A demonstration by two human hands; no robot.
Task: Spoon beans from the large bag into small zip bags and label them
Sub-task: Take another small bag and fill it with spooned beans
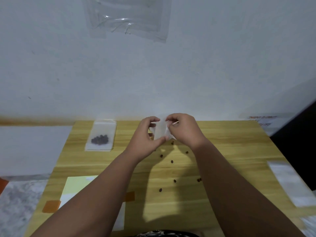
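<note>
- Small zip bag [159, 131] is held just off the counter [222, 151], over the middle of its far edge, and both hands pinch it: the left hand [145, 134] curls round its left side, the right hand [183, 129] nips its right side
- It looks empty, and I cannot tell whether its mouth is open, so the step is probably parting the zip for filling
- Take one wall in each hand just beside the zip and peel gently, as the thin film crumples easily
- A thin pale stick [175, 123] pokes out of the right fingers and should be kept clear of the mouth
- Loose beans [172, 161] lie scattered across the middle of the counter, so work low over it
- The filled bag [100, 135] lies toward the far left corner, well apart
</note>
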